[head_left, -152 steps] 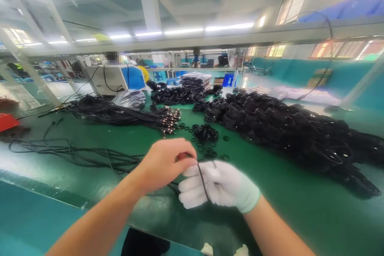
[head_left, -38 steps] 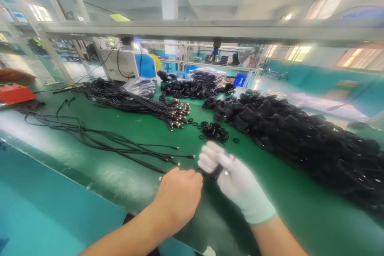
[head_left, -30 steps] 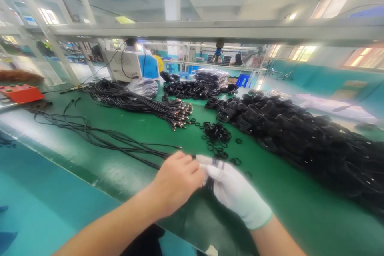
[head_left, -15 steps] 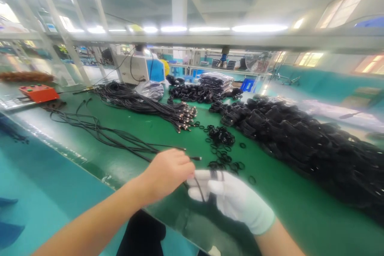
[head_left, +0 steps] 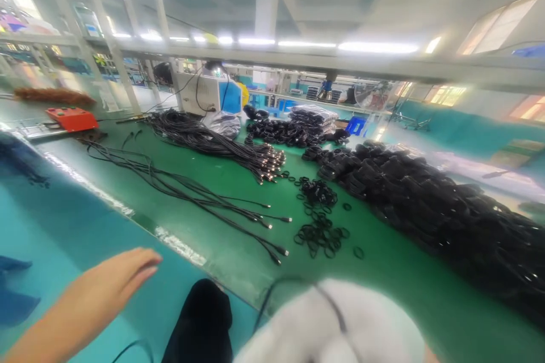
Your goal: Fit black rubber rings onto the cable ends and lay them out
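Over the floor beyond the bench edge, my bare left hand (head_left: 117, 275) has its fingers stretched out, with no object visible in them. My right hand (head_left: 340, 323), in a white glove, is large, blurred and close at the bottom. A black cable (head_left: 268, 295) loops up from the bench side and crosses the glove; the hand appears closed on it, though most fingertips are hidden. A curved piece of black cable also shows at the lower left, below my left hand. Several loose black cables (head_left: 204, 198) lie on the green bench top, their metal plugs pointing right.
A big bundle of black cables (head_left: 213, 139) lies behind. Small black rings (head_left: 321, 235) are scattered right of the plugs. A long heap of black coiled items (head_left: 426, 204) fills the right side. An orange-red box (head_left: 74, 119) with buttons sits at the left.
My left hand has let go of the cable and moved left and down, off the bench. My gloved right hand has come nearer the camera, with the cable across it.
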`<state>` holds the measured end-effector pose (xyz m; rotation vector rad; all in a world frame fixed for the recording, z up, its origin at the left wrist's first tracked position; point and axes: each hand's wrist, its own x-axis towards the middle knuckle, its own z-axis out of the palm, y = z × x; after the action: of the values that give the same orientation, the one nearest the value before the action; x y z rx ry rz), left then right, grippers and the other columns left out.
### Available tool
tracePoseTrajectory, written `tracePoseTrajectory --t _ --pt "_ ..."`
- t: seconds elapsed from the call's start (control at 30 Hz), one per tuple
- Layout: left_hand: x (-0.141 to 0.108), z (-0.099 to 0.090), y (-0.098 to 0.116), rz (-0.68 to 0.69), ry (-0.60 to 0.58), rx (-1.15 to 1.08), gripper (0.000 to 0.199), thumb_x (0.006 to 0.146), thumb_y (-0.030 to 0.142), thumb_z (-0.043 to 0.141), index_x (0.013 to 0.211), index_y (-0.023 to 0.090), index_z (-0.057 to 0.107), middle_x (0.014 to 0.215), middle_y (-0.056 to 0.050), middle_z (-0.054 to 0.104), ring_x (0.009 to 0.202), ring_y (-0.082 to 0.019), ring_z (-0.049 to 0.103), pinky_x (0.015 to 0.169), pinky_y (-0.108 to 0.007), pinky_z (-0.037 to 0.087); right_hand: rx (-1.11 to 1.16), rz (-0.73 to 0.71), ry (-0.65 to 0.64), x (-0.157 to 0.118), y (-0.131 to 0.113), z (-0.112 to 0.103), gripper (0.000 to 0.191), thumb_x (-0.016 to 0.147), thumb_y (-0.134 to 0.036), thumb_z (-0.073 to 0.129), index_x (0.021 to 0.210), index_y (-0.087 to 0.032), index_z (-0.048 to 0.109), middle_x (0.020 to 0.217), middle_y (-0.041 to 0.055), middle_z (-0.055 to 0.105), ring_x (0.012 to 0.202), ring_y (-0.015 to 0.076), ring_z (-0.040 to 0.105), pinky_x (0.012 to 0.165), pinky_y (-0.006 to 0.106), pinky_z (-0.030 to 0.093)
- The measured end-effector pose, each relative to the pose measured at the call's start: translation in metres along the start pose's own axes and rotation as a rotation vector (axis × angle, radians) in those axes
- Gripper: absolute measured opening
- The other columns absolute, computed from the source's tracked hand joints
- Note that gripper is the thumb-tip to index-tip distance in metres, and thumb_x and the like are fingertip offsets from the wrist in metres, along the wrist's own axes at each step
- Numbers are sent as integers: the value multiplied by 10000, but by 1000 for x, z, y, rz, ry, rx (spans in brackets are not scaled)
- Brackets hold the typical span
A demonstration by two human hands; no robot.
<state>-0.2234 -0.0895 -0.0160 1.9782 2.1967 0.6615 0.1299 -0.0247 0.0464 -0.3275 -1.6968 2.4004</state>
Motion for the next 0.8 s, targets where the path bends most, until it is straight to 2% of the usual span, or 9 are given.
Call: tracePoseTrajectory --t 0.07,0.17,0.23,0.3,0.37,0.47,0.63,0.73,0.8 --pt "24 -8 63 99 -71 -141 224 864 390 469 965 299 647 1037 46 655 973 -167 582 873 -283 441 141 -36 22 3 -1 5 480 808 -519 507 1101 -155 616 1078 148 654 991 294 622 803 432 489" --pt "53 -3 150 383 -172 -491 284 909 326 388 1068 256 613 1124 -5 619 1051 -155 539 939 -279 402 425 -115 71 4 5 6 459 816 -425 552 1140 -100 570 1070 177 652 913 277 657 750 426 505" --pt "63 9 190 539 -380 -708 275 907 281 399 1078 234 610 1104 -12 625 1016 -141 552 909 -256 419 495 -160 112 1 11 5 425 814 -377 581 1116 -78 575 1020 182 669 890 285 662 741 450 504" --pt "69 21 214 585 -614 -837 221 874 246 462 996 196 639 975 -15 654 895 -133 585 795 -226 458 507 -183 175 -6 19 4 412 815 -363 588 1091 -57 580 993 190 672 885 301 659 739 479 495" --pt "73 30 227 579 -736 -890 153 825 197 526 885 163 662 860 -6 655 803 -120 585 725 -203 454 516 -191 207 -12 26 4 442 797 -368 614 1089 -38 573 968 197 671 866 294 659 736 463 491" --pt "79 32 233 582 -781 -898 116 784 143 556 797 148 671 806 10 644 766 -101 567 720 -189 431 559 -221 180 -17 34 0 574 764 -472 628 1113 -23 555 970 198 658 864 272 651 744 415 487" --pt "88 26 233 536 -775 -839 120 782 158 550 794 155 670 787 16 636 734 -102 546 672 -194 417 627 -240 167 -13 40 -10 799 688 -736 503 1113 -60 542 1086 206 604 965 327 608 835 498 434" --pt "88 28 231 502 -761 -825 108 779 174 560 794 155 665 781 17 631 741 -106 547 685 -200 421 640 -219 160 -9 43 -16 807 693 -747 476 1132 -71 526 1071 214 609 958 343 609 856 562 393" --pt "88 31 230 496 -755 -815 104 777 186 568 790 156 667 781 15 628 747 -111 548 696 -206 425 630 -227 133 -7 43 -18 752 713 -681 527 1129 -55 531 1031 218 627 926 333 623 871 585 370"
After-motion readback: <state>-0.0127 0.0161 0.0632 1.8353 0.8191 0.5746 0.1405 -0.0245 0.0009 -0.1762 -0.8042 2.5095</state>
